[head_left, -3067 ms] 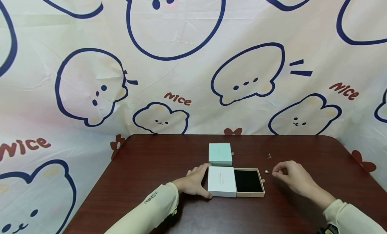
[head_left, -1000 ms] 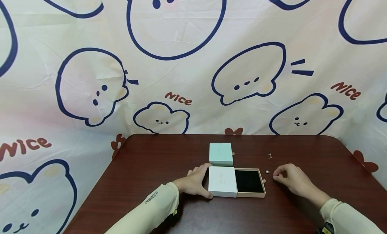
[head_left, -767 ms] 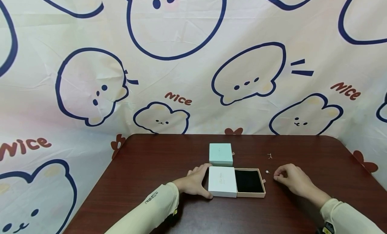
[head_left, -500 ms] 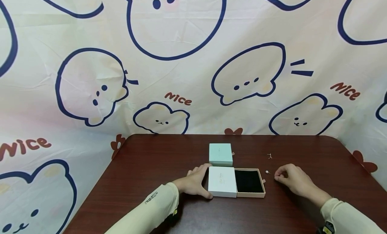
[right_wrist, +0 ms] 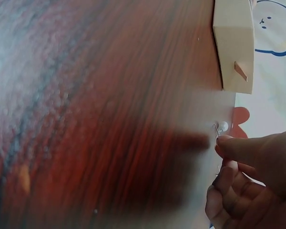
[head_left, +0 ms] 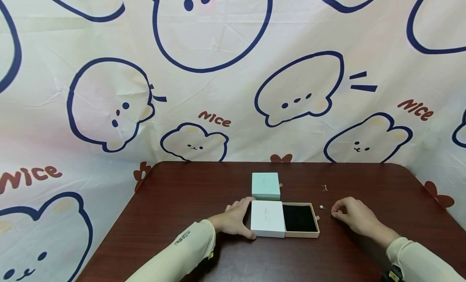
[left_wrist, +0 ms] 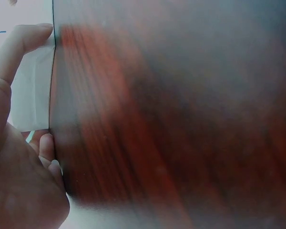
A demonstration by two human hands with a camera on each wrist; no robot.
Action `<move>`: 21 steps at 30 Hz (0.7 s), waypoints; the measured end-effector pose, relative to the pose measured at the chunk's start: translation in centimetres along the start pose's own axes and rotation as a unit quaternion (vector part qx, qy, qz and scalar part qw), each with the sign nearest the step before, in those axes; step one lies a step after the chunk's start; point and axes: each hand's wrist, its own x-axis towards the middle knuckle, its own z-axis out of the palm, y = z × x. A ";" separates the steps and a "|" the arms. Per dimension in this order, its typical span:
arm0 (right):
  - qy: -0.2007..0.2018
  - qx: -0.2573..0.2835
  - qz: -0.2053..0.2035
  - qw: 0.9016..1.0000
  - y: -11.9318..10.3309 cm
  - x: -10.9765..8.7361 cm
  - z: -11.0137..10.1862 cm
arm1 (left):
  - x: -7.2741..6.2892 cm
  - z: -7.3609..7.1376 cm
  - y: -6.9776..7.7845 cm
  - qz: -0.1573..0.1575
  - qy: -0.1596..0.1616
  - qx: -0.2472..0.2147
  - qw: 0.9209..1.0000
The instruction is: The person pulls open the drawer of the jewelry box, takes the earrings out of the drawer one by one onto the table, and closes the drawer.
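My left hand (head_left: 234, 220) grips the left end of a white box sleeve (head_left: 267, 218), thumb at the near corner and fingers at the far one. From its right side a drawer (head_left: 302, 235) with a black lining (head_left: 300, 218) is pulled out. Right of the drawer, a pearl earring (head_left: 322, 207) with a thin post lies on the table. Close beside it my right hand (head_left: 354, 215) holds thumb and forefinger together, low over the table. In the right wrist view the pearl (right_wrist: 222, 126) shows just beyond the fingertips; whether they pinch something tiny, I cannot tell.
A closed mint-green box (head_left: 265, 185) stands directly behind the white one. Small thin metallic pieces (head_left: 324, 188) lie farther back on the right. The dark wooden table (head_left: 189, 193) ends at a printed cloth backdrop (head_left: 233, 92).
My right hand has shifted slightly right and toward me, a little farther from the pearl earring. The left hand and both boxes keep their places.
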 end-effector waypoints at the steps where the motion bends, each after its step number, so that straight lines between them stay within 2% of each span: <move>1: -0.001 0.000 0.001 1.000 0.0 0.0 0.0 | 0.0 0.0 0.0 -0.001 -0.001 0.000 1.000; 21: 0.000 -0.006 0.009 1.000 0.1 -0.2 0.2 | 0.0 0.0 0.0 -0.001 0.000 -0.003 1.000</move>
